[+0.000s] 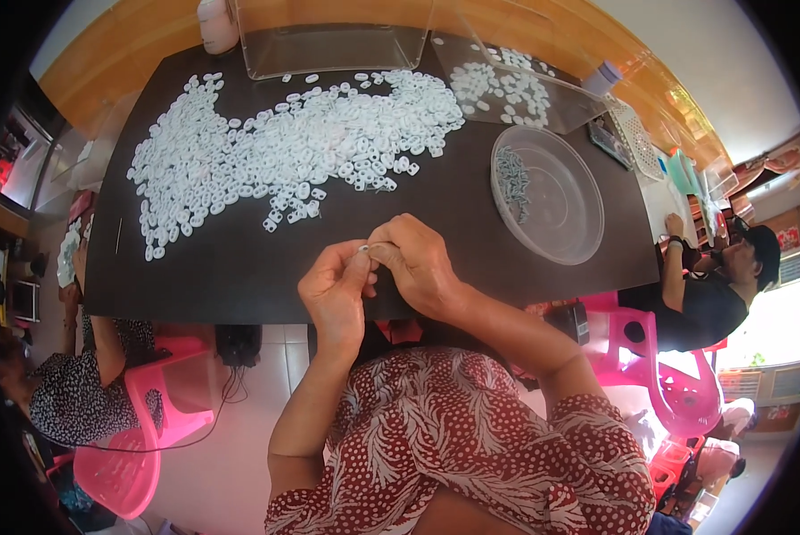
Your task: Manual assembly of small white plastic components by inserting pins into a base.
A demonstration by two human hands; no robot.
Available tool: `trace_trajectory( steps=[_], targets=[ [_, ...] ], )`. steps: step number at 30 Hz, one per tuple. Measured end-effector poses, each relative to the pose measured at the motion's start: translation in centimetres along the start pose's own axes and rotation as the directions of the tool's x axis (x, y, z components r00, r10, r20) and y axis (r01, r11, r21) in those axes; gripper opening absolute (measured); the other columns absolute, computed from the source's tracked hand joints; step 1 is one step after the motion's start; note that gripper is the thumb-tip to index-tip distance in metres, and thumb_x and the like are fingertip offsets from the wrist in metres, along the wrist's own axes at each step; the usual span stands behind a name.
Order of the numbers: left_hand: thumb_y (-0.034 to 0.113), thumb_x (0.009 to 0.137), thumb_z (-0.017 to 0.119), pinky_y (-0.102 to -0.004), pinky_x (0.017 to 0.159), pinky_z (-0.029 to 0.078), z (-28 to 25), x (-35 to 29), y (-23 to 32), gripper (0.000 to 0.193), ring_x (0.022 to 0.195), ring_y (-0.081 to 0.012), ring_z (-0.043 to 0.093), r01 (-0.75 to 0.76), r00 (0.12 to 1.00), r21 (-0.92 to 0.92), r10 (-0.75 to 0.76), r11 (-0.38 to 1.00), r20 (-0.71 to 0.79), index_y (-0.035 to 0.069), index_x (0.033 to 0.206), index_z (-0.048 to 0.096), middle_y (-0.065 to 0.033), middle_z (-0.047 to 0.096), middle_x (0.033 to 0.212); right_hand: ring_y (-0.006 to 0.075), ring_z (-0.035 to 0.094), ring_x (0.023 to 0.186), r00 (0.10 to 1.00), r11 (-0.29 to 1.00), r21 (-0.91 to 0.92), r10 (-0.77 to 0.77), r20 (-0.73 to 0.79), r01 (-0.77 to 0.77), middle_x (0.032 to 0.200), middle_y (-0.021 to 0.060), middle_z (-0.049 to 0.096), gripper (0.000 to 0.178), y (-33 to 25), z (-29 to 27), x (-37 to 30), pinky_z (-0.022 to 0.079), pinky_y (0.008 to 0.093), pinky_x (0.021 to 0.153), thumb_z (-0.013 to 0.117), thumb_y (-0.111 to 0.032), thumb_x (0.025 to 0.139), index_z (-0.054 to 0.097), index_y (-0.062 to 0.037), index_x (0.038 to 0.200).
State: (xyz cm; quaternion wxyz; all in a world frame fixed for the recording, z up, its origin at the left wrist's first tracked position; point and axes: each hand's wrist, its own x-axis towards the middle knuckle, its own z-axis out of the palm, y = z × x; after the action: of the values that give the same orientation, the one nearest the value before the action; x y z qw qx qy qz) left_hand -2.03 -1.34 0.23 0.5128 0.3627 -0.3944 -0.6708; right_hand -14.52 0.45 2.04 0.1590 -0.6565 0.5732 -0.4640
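Near the front edge of the dark table [471, 201], my two hands meet with fingertips together. My left hand [336, 283] is closed in a pinch on a small white piece [363, 250], mostly covered by the fingers. Against it, my right hand [415, 265] is also closed, thumb and forefinger pressed together; whatever they grip is hidden. Beyond them spreads a large heap of small white oval plastic pieces with holes [320, 138]. To the right, a round see-through plastic tray [560, 209] holds a pile of thin grey metal screws [512, 183].
A see-through plastic bin [333, 67] stands at the back. Behind the tray, a tilted see-through box [552, 98] has more white pieces around it. A phone [610, 144] lies at the right edge. People sit at both sides, near pink chairs [141, 428].
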Motion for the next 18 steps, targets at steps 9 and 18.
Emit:
trace_trajectory(
  steps=[9,18],
  targets=[
    [0.003,0.087,0.060,-0.0213,0.053,0.044,-0.1,1.1,-0.4,0.018,0.062,-0.0097,0.054,-0.017,1.000,-0.067,0.019,0.998,0.024,-0.004,0.103,0.062,-0.0070,0.062,0.079,0.0324,0.057,0.080,0.993,0.929,-0.367,-0.081,-0.083,0.044,0.080,0.0137,0.062,0.010,5.4,-4.8,6.4,0.045,0.0408,0.071,0.063,-0.012,0.076,0.064,-0.0038,0.081],
    [0.003,0.088,0.060,-0.0209,0.054,0.044,-0.2,0.9,-0.6,0.017,0.063,-0.0093,0.054,-0.066,0.997,-0.063,0.068,0.996,0.033,-0.004,0.103,0.062,-0.0065,0.062,0.080,0.0315,0.052,0.083,1.000,0.757,-0.653,-0.029,0.010,0.029,0.077,0.0135,0.058,0.012,8.1,-2.6,7.8,0.042,0.0404,0.074,0.067,-0.016,0.073,0.064,-0.0049,0.075]
  ],
)
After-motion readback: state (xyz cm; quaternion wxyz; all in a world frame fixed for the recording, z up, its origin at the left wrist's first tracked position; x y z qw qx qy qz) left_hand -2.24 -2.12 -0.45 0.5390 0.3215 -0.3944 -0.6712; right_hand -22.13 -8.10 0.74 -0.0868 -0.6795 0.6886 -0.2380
